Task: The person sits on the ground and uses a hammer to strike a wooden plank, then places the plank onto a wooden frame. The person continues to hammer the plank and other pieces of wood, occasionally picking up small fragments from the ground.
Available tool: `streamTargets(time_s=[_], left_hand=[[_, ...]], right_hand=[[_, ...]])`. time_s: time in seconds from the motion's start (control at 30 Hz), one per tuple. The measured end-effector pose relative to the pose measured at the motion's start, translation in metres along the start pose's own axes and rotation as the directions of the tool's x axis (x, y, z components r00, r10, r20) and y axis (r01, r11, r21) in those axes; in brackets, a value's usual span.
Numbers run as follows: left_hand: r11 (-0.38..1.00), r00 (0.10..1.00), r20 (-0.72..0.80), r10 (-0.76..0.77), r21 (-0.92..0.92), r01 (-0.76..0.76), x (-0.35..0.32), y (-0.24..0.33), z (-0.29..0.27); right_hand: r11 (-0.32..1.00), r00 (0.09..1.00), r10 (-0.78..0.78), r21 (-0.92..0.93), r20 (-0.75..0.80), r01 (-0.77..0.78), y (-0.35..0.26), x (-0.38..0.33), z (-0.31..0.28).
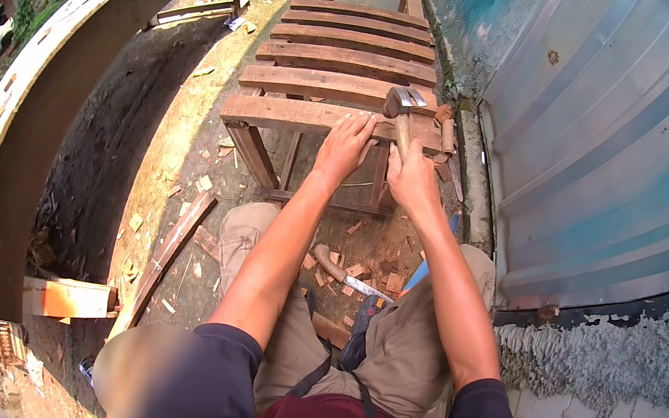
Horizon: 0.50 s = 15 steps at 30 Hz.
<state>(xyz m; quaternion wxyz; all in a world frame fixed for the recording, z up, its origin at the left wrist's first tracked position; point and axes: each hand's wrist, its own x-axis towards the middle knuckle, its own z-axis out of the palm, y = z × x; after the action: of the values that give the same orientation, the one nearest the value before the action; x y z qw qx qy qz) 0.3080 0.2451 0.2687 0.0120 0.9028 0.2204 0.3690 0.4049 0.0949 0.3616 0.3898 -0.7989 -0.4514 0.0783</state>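
My right hand (414, 178) is wrapped round the wooden handle of a claw hammer (405, 103). The hammer's metal head sits above the right part of the nearest wooden slat (279, 113), close to its top. On that same slat, just left of the hammer, my left hand (346, 146) grips the front edge with its fingers over the top. Whether a nail is between those fingertips is too small to tell. The slat lies across the near end of a long brown wooden frame (260, 159), which has several parallel slats running away from me.
Between my feet lies a large knife (334, 268) with a wooden handle, among wood chips. A loose wooden strip (167, 258) lies to the left, near a big tilted panel (56, 107). Corrugated metal sheeting (609, 164) stands close on the right, above a rough wall (598, 352).
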Motion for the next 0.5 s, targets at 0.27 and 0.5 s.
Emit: streamTargets(time_s=[0.27, 0.5], left_hand=[[1.0, 1.0, -0.013, 0.009, -0.002, -0.009, -0.002, 0.001, -0.001], [1.0, 1.0, -0.026, 0.017, 0.015, -0.017, -0.002, 0.0, -0.002]], right_hand=[[1.0, 1.0, 0.019, 0.005, -0.006, -0.019, -0.005, -0.004, -0.003], [0.992, 0.992, -0.067, 0.097, -0.108, 0.077, -0.024, 0.01, -0.021]])
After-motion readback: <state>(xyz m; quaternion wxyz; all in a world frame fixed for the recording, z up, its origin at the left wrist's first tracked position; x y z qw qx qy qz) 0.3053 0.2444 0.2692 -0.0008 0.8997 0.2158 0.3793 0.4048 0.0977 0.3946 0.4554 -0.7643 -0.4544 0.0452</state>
